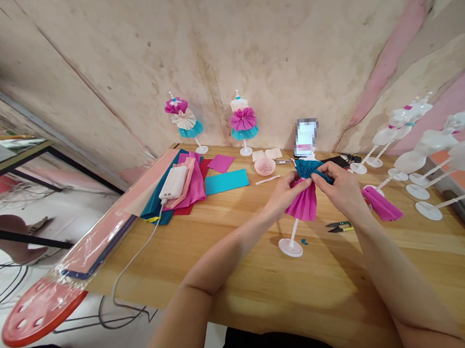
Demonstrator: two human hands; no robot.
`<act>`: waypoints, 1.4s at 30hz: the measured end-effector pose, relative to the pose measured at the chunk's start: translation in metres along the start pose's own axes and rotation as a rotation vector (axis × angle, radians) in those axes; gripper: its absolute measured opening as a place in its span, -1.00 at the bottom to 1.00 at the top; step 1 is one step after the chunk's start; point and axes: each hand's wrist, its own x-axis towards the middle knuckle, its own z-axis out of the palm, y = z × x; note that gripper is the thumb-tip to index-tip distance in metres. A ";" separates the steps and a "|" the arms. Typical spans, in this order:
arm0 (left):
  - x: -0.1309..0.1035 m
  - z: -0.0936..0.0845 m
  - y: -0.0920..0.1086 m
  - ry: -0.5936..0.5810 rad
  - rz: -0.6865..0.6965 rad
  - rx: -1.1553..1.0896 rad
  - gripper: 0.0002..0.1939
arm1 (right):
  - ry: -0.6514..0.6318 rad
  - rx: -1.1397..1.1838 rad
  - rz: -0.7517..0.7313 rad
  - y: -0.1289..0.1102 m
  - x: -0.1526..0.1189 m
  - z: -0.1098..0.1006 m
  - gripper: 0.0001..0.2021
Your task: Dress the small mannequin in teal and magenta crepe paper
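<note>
A small mannequin on a round white base [291, 247] wears a pleated magenta paper skirt [303, 204]. Above the skirt, gathered dark teal paper [306, 167] wraps its upper part. My left hand [284, 192] pinches the waist from the left, its thumb over the top of the skirt. From the right, my right hand [335, 183] has its thumb and fingers closed on the teal paper. Small teal scraps [304, 241] lie beside the base. Yellow-and-black snips [340, 226] rest under my right forearm, near a folded magenta paper [382, 203].
Two dressed mannequins [243, 121] stand by the wall, near a pink bowl [264, 165] and a lit phone [305, 138]. Several white mannequins [431, 143] stand at the right. Coloured papers [227, 181] and a cabled white power bank [173, 183] lie left.
</note>
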 end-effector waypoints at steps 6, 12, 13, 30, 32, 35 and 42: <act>0.001 0.002 -0.001 0.024 0.012 -0.027 -0.64 | -0.001 -0.005 -0.012 -0.001 -0.001 0.001 -0.85; -0.001 0.003 -0.003 0.003 -0.004 -0.088 -0.72 | 0.035 -0.053 -0.027 -0.004 -0.003 0.001 -0.77; -0.001 0.003 -0.003 -0.003 -0.012 -0.085 -0.72 | 0.044 -0.078 -0.037 -0.004 -0.003 0.001 -0.77; 0.001 0.002 -0.006 -0.034 -0.014 -0.037 -0.63 | 0.029 -0.006 -0.145 -0.002 0.002 -0.011 -0.71; 0.001 0.003 -0.007 -0.033 0.007 -0.049 -0.62 | 0.034 -0.011 -0.166 -0.001 0.003 -0.009 -0.74; 0.001 0.002 -0.006 -0.023 0.026 -0.023 -0.62 | 0.037 -0.021 -0.184 0.001 0.002 -0.008 -0.77; 0.002 0.002 -0.006 -0.025 0.066 0.056 -0.66 | 0.057 -0.089 -0.225 -0.006 0.000 -0.008 -0.85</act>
